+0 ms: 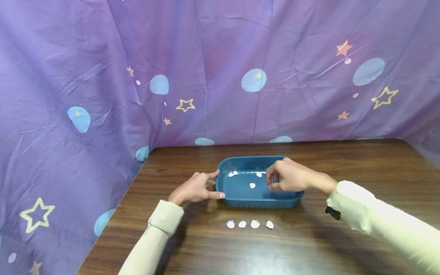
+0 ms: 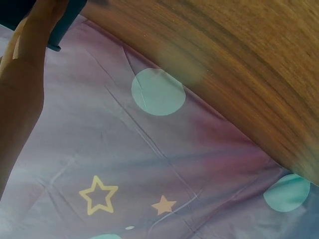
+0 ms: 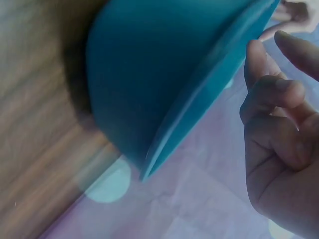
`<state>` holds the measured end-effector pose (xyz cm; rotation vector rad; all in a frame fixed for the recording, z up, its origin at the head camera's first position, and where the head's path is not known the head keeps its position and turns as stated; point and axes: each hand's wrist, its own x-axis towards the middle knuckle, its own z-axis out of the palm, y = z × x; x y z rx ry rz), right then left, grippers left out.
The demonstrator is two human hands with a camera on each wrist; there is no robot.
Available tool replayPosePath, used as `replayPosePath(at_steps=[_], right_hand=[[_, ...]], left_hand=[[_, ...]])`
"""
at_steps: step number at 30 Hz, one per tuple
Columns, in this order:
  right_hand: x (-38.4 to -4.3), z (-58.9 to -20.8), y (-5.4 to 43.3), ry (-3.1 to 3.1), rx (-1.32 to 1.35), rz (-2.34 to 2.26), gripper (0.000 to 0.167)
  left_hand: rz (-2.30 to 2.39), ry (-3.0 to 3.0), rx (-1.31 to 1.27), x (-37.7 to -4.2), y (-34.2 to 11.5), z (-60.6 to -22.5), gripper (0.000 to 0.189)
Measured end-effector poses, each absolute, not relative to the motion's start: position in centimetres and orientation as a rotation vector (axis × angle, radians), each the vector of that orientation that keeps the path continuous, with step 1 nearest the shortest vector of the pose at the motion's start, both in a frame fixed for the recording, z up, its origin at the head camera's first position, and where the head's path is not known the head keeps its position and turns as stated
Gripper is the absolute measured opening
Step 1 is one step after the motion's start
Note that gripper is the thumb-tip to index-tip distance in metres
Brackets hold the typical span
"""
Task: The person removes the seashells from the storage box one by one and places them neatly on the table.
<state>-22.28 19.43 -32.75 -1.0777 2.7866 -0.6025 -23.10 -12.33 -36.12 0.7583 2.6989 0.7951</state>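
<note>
A blue rectangular basin [image 1: 261,203] stands on the table. Its left end is held by my left hand [image 1: 197,188], thumb at the front corner and forefinger at the rim farther back. Over the basin's right half is my right hand [image 1: 287,175], fingers bent downward. In the right wrist view its thumb [image 3: 299,52] and forefinger stand apart, with nothing visible between them. Small white shell-like pieces lie in the basin: a pair [image 1: 233,174] at the left, one piece [image 1: 252,185] near the middle and another [image 1: 259,174] close by the right fingers.
Several more white shell-like pieces [image 1: 242,224] lie in a row on the brown wooden table [image 1: 192,244], in front of the basin. A purple cloth [image 1: 220,76] with stars and blue spots hangs behind the table and along its left side.
</note>
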Motion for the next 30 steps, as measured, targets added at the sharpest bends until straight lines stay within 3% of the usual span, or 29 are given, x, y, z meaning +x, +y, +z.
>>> replayPosePath(at_steps=[30], right_hand=[[-30.1,-32.9,18.5,2.718,-0.683,-0.316,0.012]], left_hand=[[0.752,2.705,0.791,-22.8,-12.3,-36.0,0.092]])
